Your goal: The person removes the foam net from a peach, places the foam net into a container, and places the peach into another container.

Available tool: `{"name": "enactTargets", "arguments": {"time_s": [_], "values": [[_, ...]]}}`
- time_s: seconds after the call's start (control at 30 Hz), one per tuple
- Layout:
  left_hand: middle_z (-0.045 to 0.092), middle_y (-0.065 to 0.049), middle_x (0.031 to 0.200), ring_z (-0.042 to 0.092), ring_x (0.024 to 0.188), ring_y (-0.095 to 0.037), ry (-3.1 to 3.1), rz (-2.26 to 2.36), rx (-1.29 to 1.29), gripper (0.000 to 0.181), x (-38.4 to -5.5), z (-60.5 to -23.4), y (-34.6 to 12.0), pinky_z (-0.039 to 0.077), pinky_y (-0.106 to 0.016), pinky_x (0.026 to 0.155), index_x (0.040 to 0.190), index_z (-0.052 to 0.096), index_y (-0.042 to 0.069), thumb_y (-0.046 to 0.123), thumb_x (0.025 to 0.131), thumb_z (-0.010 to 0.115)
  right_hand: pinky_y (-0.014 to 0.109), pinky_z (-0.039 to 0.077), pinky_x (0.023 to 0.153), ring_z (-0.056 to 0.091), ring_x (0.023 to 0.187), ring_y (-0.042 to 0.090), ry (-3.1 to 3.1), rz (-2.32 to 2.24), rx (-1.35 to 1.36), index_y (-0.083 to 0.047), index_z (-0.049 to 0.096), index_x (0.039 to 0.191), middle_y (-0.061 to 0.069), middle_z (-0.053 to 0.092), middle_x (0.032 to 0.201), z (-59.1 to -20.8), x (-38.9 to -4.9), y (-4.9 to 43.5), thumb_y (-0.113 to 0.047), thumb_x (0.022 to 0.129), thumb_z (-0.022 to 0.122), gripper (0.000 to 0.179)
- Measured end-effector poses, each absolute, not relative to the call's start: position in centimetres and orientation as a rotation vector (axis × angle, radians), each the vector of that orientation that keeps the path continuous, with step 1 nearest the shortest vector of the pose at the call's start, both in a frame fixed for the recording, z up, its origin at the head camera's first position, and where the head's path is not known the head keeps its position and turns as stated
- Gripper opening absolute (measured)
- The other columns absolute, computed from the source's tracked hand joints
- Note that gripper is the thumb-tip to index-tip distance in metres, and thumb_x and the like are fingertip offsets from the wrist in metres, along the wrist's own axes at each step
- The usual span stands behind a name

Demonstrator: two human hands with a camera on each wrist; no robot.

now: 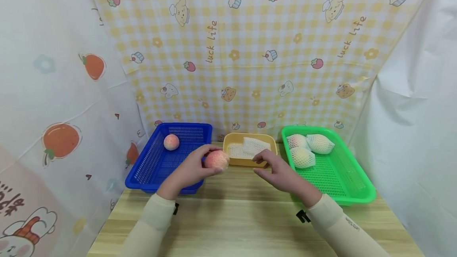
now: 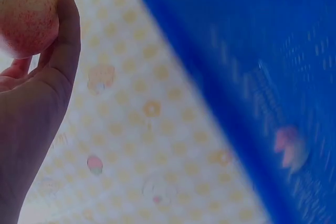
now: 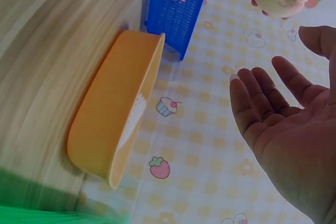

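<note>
Two forearms in cream sleeves (image 1: 157, 216) extend over the worktop (image 1: 228, 225) from the near side, both hands raised above it and angled inward. The left hand (image 1: 192, 166) is near the inner side of a blue basket (image 1: 166, 169); the right hand (image 1: 280, 171) is in front of the right end of a yellow tray (image 1: 246, 162), beside a green basket (image 1: 333, 179).

The worktop has a pale wood grain. Behind it hangs a yellow-checked cloth (image 1: 233, 70) with cupcakes and strawberries; a printed white cloth (image 1: 64, 90) covers the left side. White foam nets (image 1: 255, 146) lie in the tray, three net-covered fruits (image 1: 302, 158) sit in the green basket, and a second peach (image 1: 171, 142) rests in the blue one.

The left hand grips a pink-and-cream peach (image 1: 216, 160), thumb and fingers around it, just in front of the tray's left end. The right hand is spread, its fingers gently bent and thumb apart.
</note>
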State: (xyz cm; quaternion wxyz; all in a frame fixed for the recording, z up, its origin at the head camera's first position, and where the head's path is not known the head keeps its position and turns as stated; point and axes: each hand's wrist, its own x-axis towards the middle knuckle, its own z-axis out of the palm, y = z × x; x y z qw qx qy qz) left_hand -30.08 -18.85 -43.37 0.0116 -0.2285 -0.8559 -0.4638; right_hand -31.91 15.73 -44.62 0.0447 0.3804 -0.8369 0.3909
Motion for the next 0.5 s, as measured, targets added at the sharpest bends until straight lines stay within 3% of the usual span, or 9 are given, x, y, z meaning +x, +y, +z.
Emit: {"name": "enactTargets", "arguments": {"time_s": [0.17,0.3,0.5], "values": [[0.061,-0.009,0.154,0.065,0.131,-0.031,-2.715,-1.331,-0.663,0.066,-31.5,-41.9,-21.8,0.057,-0.054,0.104,0.155,0.06,0.018,0.032,0.097,0.089,0.04,0.063,0.091,0.068,0.116,0.023,-2.566,1.177,1.152,-0.014,0.067,0.127,-0.002,0.068,0.125,-44.8,-31.8,15.7,-0.016,0.107,0.076,0.022],[0.057,-0.013,0.159,0.063,0.136,-0.035,-2.787,-1.236,-0.631,0.07,-32.6,-41.1,-23.8,0.057,-0.057,0.106,0.158,0.058,0.014,0.034,0.098,0.088,0.04,0.062,0.092,0.067,0.117,0.023,-2.578,1.182,1.158,-0.014,0.067,0.126,-0.002,0.068,0.125,-44.9,-31.7,15.7,-0.017,0.108,0.076,0.021],[0.065,-0.013,0.15,0.068,0.123,-0.03,-2.873,-1.033,-0.62,0.071,-34.6,-40.5,-25.5,0.056,-0.055,0.103,0.156,0.06,0.011,0.04,0.098,0.087,0.043,0.062,0.092,0.067,0.115,0.027,-2.602,1.198,1.137,-0.015,0.067,0.125,-0.002,0.067,0.123,-45.1,-31.7,15.8,-0.018,0.108,0.075,0.019]]}}
